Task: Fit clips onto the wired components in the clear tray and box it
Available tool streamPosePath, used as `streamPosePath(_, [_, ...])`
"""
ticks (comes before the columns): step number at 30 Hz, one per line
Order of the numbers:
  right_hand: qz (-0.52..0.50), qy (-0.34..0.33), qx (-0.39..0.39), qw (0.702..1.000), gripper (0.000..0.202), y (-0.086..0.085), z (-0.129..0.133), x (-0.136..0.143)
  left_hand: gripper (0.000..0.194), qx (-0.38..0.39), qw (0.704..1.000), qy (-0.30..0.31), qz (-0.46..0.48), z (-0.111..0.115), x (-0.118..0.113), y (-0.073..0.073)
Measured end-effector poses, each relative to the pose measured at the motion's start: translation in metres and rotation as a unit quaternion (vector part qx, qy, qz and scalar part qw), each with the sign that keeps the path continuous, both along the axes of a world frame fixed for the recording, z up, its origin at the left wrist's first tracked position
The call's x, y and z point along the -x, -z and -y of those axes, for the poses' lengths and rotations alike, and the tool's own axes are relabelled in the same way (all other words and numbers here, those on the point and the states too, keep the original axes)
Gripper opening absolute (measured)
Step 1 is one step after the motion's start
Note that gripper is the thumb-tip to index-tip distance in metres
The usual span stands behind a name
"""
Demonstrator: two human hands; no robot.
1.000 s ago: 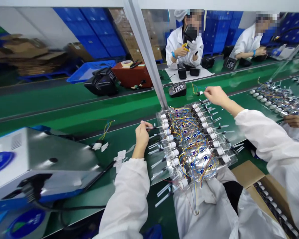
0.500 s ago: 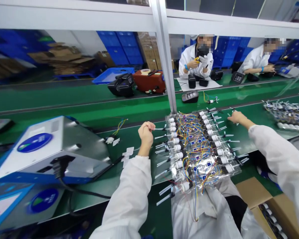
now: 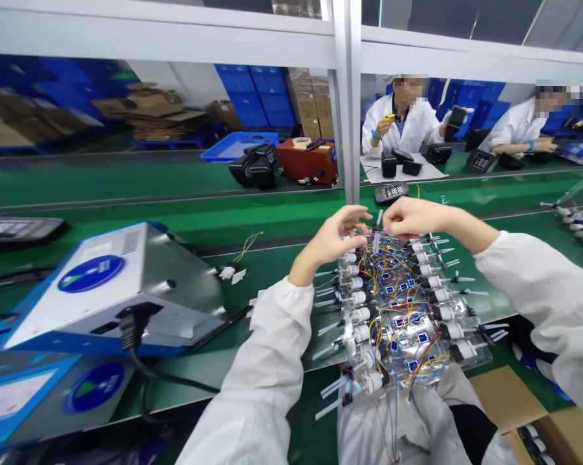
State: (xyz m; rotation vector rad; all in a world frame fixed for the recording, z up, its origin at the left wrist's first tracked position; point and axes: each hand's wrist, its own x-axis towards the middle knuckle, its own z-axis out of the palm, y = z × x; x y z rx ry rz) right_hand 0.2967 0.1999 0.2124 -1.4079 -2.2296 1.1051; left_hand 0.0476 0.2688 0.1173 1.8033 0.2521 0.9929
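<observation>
My right hand (image 3: pixel 410 216) is closed in a pinch on a small black part with pale strips (image 3: pixel 377 240), above the far end of the tray. Facing it, my left hand (image 3: pixel 336 236) has its fingers curved and apart, the fingertips close to the same part; whether they touch it is unclear. Below both hands lies a clear plastic tray (image 3: pixel 483 352) holding two rows of white-and-black cylindrical parts (image 3: pixel 360 314). Pale strips stick out from their outer ends. Tangled coloured wires (image 3: pixel 376 303) and small blue pieces (image 3: pixel 399 323) fill the middle.
On the left stands a metal box-shaped machine (image 3: pixel 170 284) with a black power cord (image 3: pixel 175 378). A loose wired part (image 3: pixel 228 270) lies beside it. A metal post (image 3: pixel 348 129) rises behind my hands. Two co-workers (image 3: pixel 402 116) sit across the bench. An open carton (image 3: pixel 509 397) is at lower right.
My right hand has come left from beyond the tray's right side, bringing the small stripped part. My left hand has moved right and up, its fingers now spread. The view has shifted slightly.
</observation>
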Motion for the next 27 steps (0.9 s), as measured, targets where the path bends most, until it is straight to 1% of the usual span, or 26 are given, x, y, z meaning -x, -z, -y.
streamPosePath(1, [-0.036, 0.003, 0.01, 0.999, 0.019, 0.005, -0.007, 0.016, 0.073, -0.009, 1.0, -0.002, 0.003, 0.003, -0.002, 0.001])
streamPosePath(2, [-0.071, 0.017, 0.023, 0.997, 0.02, 0.012, -0.013, 0.028, 0.077, -0.028, 0.999, -0.017, 0.0, 0.004, -0.001, 0.004])
streamPosePath(3, [-0.105, 0.037, 0.038, 0.993, 0.022, 0.018, -0.018, 0.038, 0.078, -0.056, 0.998, -0.042, -0.007, 0.003, 0.001, 0.006])
streamPosePath(4, [-0.133, 0.057, 0.055, 0.988, 0.024, 0.025, -0.023, 0.044, 0.073, -0.085, 0.994, -0.073, -0.018, 0.001, 0.004, 0.008])
streamPosePath(5, [-0.157, 0.071, 0.072, 0.982, 0.025, 0.032, -0.028, 0.049, 0.065, -0.114, 0.988, -0.104, -0.032, -0.003, 0.007, 0.011])
streamPosePath(7, [-0.198, 0.079, 0.099, 0.972, 0.029, 0.048, -0.039, 0.055, 0.04, -0.155, 0.973, -0.157, -0.063, -0.014, 0.016, 0.015])
streamPosePath(8, [-0.219, 0.08, 0.101, 0.967, 0.032, 0.057, -0.045, 0.057, 0.03, -0.161, 0.968, -0.176, -0.078, -0.02, 0.02, 0.018])
streamPosePath(9, [-0.238, 0.087, 0.091, 0.963, 0.036, 0.068, -0.052, 0.059, 0.024, -0.159, 0.965, -0.188, -0.095, -0.028, 0.024, 0.022])
streamPosePath(10, [-0.245, 0.1, 0.067, 0.962, 0.039, 0.08, -0.059, 0.061, 0.024, -0.149, 0.963, -0.193, -0.114, -0.035, 0.029, 0.027])
streamPosePath(11, [-0.231, 0.114, 0.028, 0.966, 0.04, 0.093, -0.065, 0.062, 0.025, -0.132, 0.963, -0.195, -0.13, -0.043, 0.032, 0.033])
streamPosePath(12, [-0.195, 0.126, -0.023, 0.972, 0.038, 0.108, -0.071, 0.063, 0.028, -0.11, 0.964, -0.196, -0.142, -0.051, 0.035, 0.04])
streamPosePath(13, [-0.137, 0.123, -0.08, 0.98, 0.032, 0.122, -0.076, 0.064, 0.03, -0.086, 0.965, -0.198, -0.152, -0.057, 0.038, 0.048])
streamPosePath(14, [-0.071, 0.104, -0.136, 0.983, 0.024, 0.137, -0.079, 0.065, 0.032, -0.067, 0.964, -0.199, -0.16, -0.064, 0.04, 0.056])
streamPosePath(15, [-0.006, 0.075, -0.186, 0.98, 0.017, 0.15, -0.081, 0.065, 0.032, -0.055, 0.964, -0.198, -0.17, -0.069, 0.042, 0.064])
streamPosePath(16, [0.049, 0.043, -0.23, 0.971, 0.017, 0.163, -0.082, 0.065, 0.03, -0.052, 0.963, -0.194, -0.18, -0.073, 0.043, 0.071])
streamPosePath(18, [0.117, -0.006, -0.293, 0.949, 0.023, 0.181, -0.081, 0.063, 0.025, -0.06, 0.961, -0.177, -0.204, -0.079, 0.044, 0.081])
streamPosePath(20, [0.145, -0.026, -0.326, 0.934, 0.023, 0.192, -0.079, 0.06, 0.025, -0.061, 0.961, -0.162, -0.218, -0.081, 0.042, 0.088])
streamPosePath(21, [0.147, -0.029, -0.333, 0.931, 0.021, 0.195, -0.078, 0.058, 0.026, -0.054, 0.961, -0.159, -0.219, -0.081, 0.041, 0.091])
streamPosePath(24, [0.126, -0.031, -0.34, 0.931, 0.015, 0.197, -0.077, 0.054, 0.03, -0.006, 0.968, -0.152, -0.197, -0.082, 0.035, 0.101])
streamPosePath(27, [0.112, -0.02, -0.35, 0.93, 0.012, 0.197, -0.073, 0.054, 0.035, 0.053, 0.977, -0.139, -0.156, -0.083, 0.03, 0.115])
